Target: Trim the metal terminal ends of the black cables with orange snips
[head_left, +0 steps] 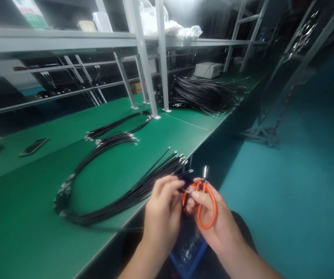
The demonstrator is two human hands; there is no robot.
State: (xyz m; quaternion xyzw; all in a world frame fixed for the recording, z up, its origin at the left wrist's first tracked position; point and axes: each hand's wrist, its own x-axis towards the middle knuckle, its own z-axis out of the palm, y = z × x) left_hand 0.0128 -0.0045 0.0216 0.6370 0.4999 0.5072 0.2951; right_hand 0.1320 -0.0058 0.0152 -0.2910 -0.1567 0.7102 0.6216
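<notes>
My left hand (pixel 163 205) is closed, its fingertips pinching the end of a thin black cable; most of that cable is hidden behind the hand. In my right hand (pixel 213 217) hang scissors (pixel 214 207) with orange loop handles, their short blades pointing away from me. The right thumb and index finger also meet at the cable's tip, touching it close to the left fingertips. Left of both hands, a curved bundle of black cables (pixel 108 209) with silvery ends lies on the green bench (pixel 103 248). One cable strays from the bundle toward my left wrist.
Below my hands is a blue bin (pixel 202 251) with small clear bits inside. A smaller looped cable bundle (pixel 117 123) and a phone (pixel 34 147) lie farther back. White shelf posts (pixel 148 73) rise from the bench; behind them sit a large cable pile (pixel 204 93) and a pale box (pixel 208 70).
</notes>
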